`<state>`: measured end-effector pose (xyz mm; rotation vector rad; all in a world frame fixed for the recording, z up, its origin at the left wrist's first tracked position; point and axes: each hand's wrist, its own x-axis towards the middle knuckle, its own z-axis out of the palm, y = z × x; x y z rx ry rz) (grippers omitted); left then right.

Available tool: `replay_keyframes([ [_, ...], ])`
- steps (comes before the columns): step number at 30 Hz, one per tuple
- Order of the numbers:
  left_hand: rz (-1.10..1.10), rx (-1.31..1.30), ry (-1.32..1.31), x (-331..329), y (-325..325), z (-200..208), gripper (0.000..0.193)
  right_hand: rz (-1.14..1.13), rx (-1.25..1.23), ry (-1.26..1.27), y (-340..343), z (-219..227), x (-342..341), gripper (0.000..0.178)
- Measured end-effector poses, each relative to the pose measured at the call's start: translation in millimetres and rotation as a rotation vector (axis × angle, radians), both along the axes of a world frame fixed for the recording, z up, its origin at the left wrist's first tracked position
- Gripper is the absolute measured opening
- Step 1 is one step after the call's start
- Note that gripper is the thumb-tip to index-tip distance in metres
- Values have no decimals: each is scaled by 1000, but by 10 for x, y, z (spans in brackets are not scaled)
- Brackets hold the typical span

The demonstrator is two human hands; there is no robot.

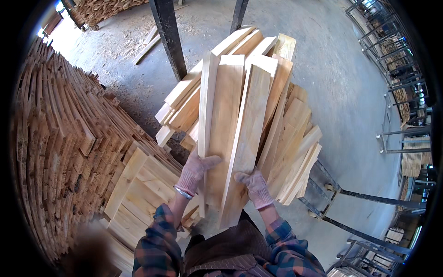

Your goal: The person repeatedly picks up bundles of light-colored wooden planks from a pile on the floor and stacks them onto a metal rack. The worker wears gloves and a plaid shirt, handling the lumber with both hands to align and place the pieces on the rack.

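Observation:
My left hand (197,171), in a pale work glove, is closed on the near end of a narrow wooden board (208,124). Its thumb lies across toward a wider board (225,124) in the middle. On the other side my right hand (255,187), gloved alike, grips a board (248,138) that stands tilted on its edge, thumb on its face. Fingers of both hands are mostly hidden behind the wood. Beyond the hands these boards lie over a loose pile of pale planks (290,138).
A tall stack of rough boards (64,143) rises at the left. Smoother planks (143,194) lie beside it, near my left arm. A dark metal post (168,39) stands behind the pile. A wheeled metal frame (330,203) is at the right, with racks (392,60) farther off.

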<state>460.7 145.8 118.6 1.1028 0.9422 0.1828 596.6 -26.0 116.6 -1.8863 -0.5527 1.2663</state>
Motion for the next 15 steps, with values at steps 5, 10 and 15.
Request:
replay_keyframes([
  [5, -132, -103, -12, -440, -301, 182, 48, 12, 202, 193, -373, 229, 2, 86],
  [10, -305, -86, 107, -470, -329, 109, 47, -342, 260, 515, -29, 201, -110, 89],
  [15, -124, 30, 157, -643, -488, 201, 57, -331, 263, 385, -270, -226, -400, 81],
])
